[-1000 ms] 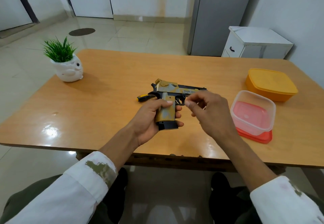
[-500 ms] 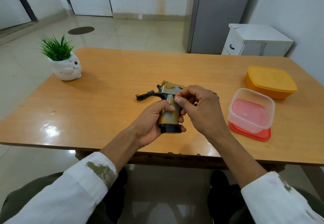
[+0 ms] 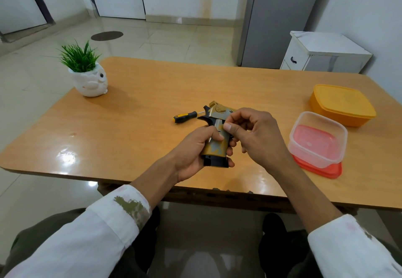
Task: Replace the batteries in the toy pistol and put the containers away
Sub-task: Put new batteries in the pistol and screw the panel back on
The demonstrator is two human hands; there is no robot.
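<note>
The toy pistol (image 3: 215, 147) is gold and grey with a black base, held above the near middle of the table. My left hand (image 3: 193, 151) grips its handle from the left. My right hand (image 3: 254, 136) has its thumb pressed on the upper handle and its fingers curled round the body, hiding the barrel. A clear container (image 3: 317, 138) sits on its red lid (image 3: 322, 169) to the right. An orange container (image 3: 341, 103) with its lid on stands behind it. A yellow and black screwdriver (image 3: 185, 116) lies just beyond the pistol.
A white owl-shaped pot with a green plant (image 3: 89, 75) stands at the table's far left. The wooden table (image 3: 130, 129) has a rounded near edge. A white cabinet (image 3: 322, 53) and a grey door lie beyond the far right corner.
My right hand moved from beside the trigger onto the upper handle. The pistol turned, so its barrel points away and is covered by that hand.
</note>
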